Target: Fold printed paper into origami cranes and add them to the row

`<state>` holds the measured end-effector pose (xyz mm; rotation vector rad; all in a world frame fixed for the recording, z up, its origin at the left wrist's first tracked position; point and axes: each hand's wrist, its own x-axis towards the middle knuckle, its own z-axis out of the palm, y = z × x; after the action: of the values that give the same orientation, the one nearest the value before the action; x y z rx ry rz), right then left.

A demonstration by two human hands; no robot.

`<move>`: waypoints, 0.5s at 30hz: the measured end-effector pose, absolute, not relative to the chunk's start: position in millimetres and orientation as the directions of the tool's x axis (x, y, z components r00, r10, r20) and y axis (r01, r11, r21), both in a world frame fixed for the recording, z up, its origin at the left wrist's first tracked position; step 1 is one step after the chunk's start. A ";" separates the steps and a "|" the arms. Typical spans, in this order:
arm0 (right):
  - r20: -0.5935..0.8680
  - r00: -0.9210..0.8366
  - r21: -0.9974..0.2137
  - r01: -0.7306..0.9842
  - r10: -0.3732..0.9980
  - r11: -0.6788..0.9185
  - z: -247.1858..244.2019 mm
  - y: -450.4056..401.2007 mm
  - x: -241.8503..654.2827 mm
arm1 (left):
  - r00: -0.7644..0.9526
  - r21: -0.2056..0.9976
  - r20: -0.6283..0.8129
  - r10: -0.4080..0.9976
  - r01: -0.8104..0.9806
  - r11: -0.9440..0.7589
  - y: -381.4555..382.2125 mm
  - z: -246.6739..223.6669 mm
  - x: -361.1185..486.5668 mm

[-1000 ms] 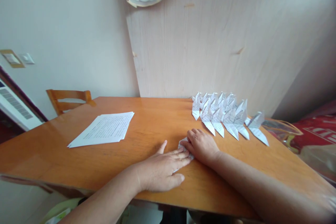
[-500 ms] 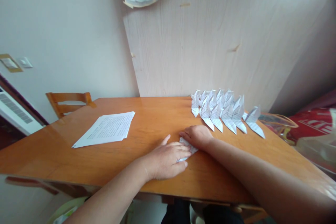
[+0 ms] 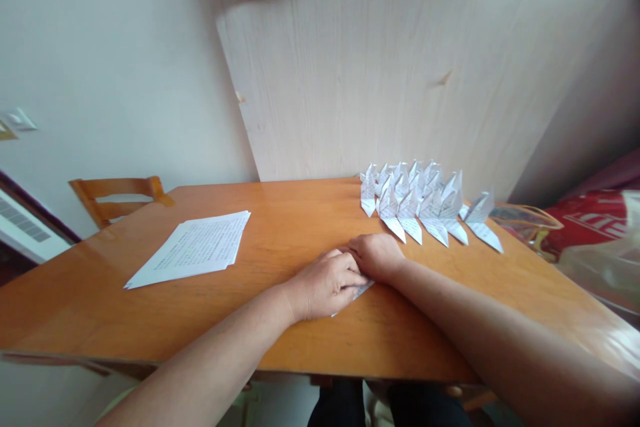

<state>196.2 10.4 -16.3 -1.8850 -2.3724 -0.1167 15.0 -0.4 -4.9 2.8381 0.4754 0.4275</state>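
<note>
A small folded sheet of printed paper lies on the table, mostly covered by my hands. My left hand presses down on it, fingers bent and held together. Touching the left fingertips, my right hand curls over the paper's far side, and its fingertips are partly hidden. Beyond the right hand stand several folded paper figures in rows, with pointed upright parts and printed text on them.
A stack of printed sheets lies on the left of the wooden table. A wooden chair stands past the table's left end. Plastic bags and a red package are at the right edge. A wall panel rises behind.
My left hand has slid slightly up and its spread fingers have drawn together, closer to my right hand. Less of the folded paper shows. The view has shifted a little.
</note>
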 end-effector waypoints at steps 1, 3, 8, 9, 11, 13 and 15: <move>0.133 -0.226 -0.009 0.973 0.965 0.229 -16.4 10.4 196.5 | 0.903 0.280 0.257 0.345 0.273 -0.920 -0.6 -6.0 14.8; 0.139 -0.231 -0.010 0.972 0.963 0.235 -16.7 10.2 196.7 | 0.902 0.292 0.266 0.341 0.262 -0.920 -1.8 -7.1 14.5; 0.157 -0.229 0.000 0.973 0.961 0.232 -18.1 10.2 196.3 | 0.923 0.280 0.222 0.316 0.250 -0.927 -7.5 -3.0 11.3; 0.157 -0.229 0.001 0.973 0.961 0.232 -18.3 10.3 196.3 | 0.925 0.274 0.212 0.314 0.252 -0.928 -9.5 -1.5 10.0; 0.158 -0.231 0.002 0.972 0.960 0.233 -18.5 10.4 196.3 | 0.927 0.260 0.192 0.322 0.268 -0.928 -14.6 1.5 6.8; 0.159 -0.230 0.003 0.973 0.960 0.232 -18.2 10.4 196.4 | 0.924 0.242 0.174 0.341 0.296 -0.924 -21.1 3.7 3.3; 0.162 -0.228 0.003 0.973 0.960 0.230 -17.6 10.2 196.4 | 0.915 0.223 0.157 0.372 0.334 -0.916 -28.3 4.8 0.1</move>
<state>196.4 10.2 -17.6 -1.8679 -2.3625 -0.1552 0.1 -28.3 4.8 2.8852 0.5370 0.2919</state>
